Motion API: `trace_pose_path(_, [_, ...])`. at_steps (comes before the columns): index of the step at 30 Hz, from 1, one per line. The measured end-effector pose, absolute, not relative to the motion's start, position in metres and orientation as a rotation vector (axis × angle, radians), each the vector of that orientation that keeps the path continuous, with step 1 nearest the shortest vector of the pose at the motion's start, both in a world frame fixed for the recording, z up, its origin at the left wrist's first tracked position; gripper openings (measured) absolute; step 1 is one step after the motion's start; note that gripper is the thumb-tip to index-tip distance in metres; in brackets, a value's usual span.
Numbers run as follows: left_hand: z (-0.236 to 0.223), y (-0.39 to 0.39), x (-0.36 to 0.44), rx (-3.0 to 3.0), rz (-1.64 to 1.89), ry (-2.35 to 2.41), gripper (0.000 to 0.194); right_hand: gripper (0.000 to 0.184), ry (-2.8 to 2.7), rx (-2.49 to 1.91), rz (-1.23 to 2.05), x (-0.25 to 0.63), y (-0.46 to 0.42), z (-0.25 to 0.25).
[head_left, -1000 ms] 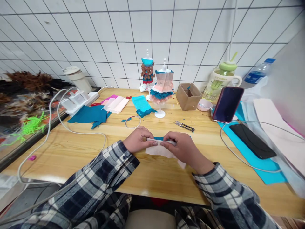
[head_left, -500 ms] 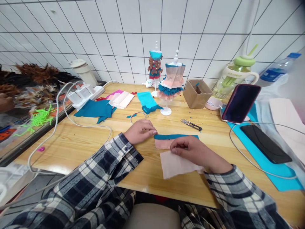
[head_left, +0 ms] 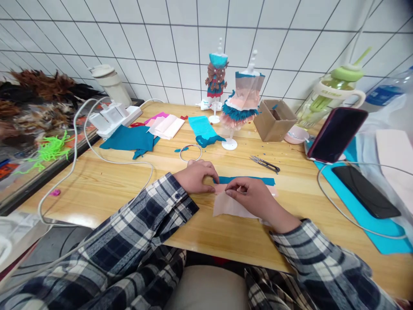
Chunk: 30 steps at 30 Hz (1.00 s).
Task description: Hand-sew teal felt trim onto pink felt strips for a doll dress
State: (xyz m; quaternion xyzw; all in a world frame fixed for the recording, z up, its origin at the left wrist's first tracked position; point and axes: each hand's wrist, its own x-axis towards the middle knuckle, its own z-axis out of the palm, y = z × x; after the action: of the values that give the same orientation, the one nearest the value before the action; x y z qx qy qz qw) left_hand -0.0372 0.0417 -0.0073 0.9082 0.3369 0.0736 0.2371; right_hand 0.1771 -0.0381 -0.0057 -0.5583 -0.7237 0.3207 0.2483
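Note:
A narrow teal paper strip [head_left: 248,180] lies flat on the table, and a pink paper strip [head_left: 221,188] runs along its near side. My left hand [head_left: 197,177] is bent over their left end, its thumb on the pink strip and a forefinger by the teal one. In my right hand [head_left: 253,196], thumb and forefinger pinch the upper edge of a thin pale pink paper sheet [head_left: 230,207]. That sheet's top edge meets the pink strip; my right hand hides part of both.
Behind my hands are a metal ring [head_left: 190,153], thread snips [head_left: 264,163], two small dress stands [head_left: 229,144], a cardboard box [head_left: 277,120] and coloured paper [head_left: 129,140]. Phones [head_left: 364,191] lie and stand at right. A white cable [head_left: 112,156] loops across the left side.
My right hand has brought the pale pink sheet up against the pink strip. My left hand has shifted from the teal strip's end onto the pink strip. The view has tilted slightly.

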Motion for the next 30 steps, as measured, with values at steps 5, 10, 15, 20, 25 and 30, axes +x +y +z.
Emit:
trace_pose_path(5, [-0.002,0.038,-0.036,2.472,0.132,0.98,0.027,0.01,-1.973,-1.625,0.834,0.172,-0.035,-0.017])
trace_pose_path(10, [-0.004,0.038,-0.034,2.493,0.156,0.986,0.026,0.011,-2.054,-1.709,0.728,0.171,-0.036,-0.016])
trace_pose_path(15, [-0.005,0.035,-0.03,2.504,0.238,0.989,0.014,0.011,-2.1,-1.733,0.686,0.173,-0.036,-0.015])
trace_pose_path(20, [-0.007,0.035,-0.028,2.499,0.269,0.983,0.022,0.011,-2.102,-1.739,0.664,0.173,-0.035,-0.017])
trace_pose_path(25, [-0.011,0.037,-0.027,2.521,0.289,0.979,0.026,0.01,-2.137,-1.752,0.646,0.171,-0.035,-0.018])
trace_pose_path(30, [-0.012,0.037,-0.026,2.541,0.256,0.991,0.022,0.009,-2.14,-1.764,0.649,0.171,-0.034,-0.02])
